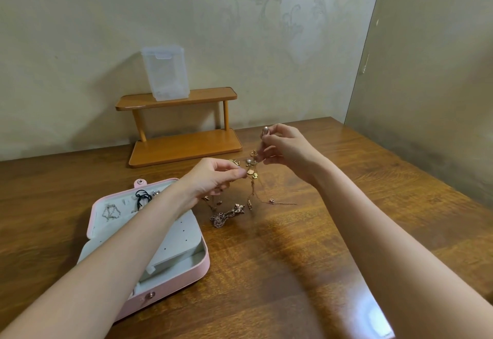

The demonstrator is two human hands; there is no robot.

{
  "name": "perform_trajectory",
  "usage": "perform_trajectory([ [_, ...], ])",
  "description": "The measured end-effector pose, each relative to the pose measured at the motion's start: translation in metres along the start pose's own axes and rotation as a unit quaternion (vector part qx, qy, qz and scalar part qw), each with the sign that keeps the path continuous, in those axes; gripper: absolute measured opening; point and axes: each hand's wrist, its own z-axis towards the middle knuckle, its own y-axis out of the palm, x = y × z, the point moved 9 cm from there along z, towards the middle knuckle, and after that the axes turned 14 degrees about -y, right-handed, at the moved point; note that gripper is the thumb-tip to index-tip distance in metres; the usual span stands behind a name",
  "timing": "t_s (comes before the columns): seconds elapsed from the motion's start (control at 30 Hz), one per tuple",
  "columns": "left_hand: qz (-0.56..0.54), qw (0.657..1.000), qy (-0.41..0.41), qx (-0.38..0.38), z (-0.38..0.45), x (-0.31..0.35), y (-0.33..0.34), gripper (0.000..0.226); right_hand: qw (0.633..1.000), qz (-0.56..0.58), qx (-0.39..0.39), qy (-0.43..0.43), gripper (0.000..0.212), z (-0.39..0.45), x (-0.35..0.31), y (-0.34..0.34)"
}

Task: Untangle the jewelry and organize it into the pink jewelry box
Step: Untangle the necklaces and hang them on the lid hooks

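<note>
Hands at work over a dark, glossy wooden bench [306,245]: your left hand [213,178] pinches a fine strand of the tangled gold chain necklace with small charms [252,171], its grip closed on the chain at the fingertips, while your right hand [285,149] holds the same tangle higher, fingers clamped on it just below a rounded silvery bead [266,131]. Loose lengths of the gold chain trail down to the bench and run off to the right. A second knot, a rose-gold bracelet with a flower charm [228,214], lies on the bench just beside the open pink jewelry box with pale grey lining [176,282], which sits under your left forearm. The box already holds a silvery chain [110,213] and a black cord piece [142,197] in its far half. To do this step well, judging from the scene, keep the strand slack rather than taut, since pulling would likely tighten any knot. Let the charms hang free so their weight shows which loop crosses which. Work one loop open at a time with the left fingertips, and steady the cluster with the right. Once a chain is free, lay it straight in the box, away from the pieces already there.
</note>
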Motion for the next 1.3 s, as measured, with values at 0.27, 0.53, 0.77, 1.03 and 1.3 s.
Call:
perform_trajectory([
  [0.27, 0.09, 0.986, 0.111, 0.085, -0.009, 0.027, -0.01, 0.024, 0.996, -0.012, 0.086, 0.002, 0.011, 0.008, 0.007, -0.012],
  [0.53, -0.171, 0.977, 0.097, 0.078, -0.008, 0.024, -0.023, 0.032, 0.997, -0.028, 0.069, -0.002, 0.007, 0.009, 0.002, -0.01],
  [0.77, -0.31, 0.947, 0.073, 0.037, -0.003, 0.017, -0.022, 0.033, 0.999, -0.044, 0.024, -0.005, 0.005, 0.004, 0.006, -0.003],
  [1.03, -0.07, 0.983, 0.077, 0.153, -0.006, 0.013, -0.028, 0.038, 0.998, -0.058, 0.012, -0.025, 0.009, 0.004, 0.0, -0.003],
  [1.3, -0.087, 0.972, 0.095, 0.198, -0.01, 0.014, -0.041, 0.044, 0.967, -0.235, -0.025, -0.094, 0.004, 0.006, -0.011, 0.0],
])
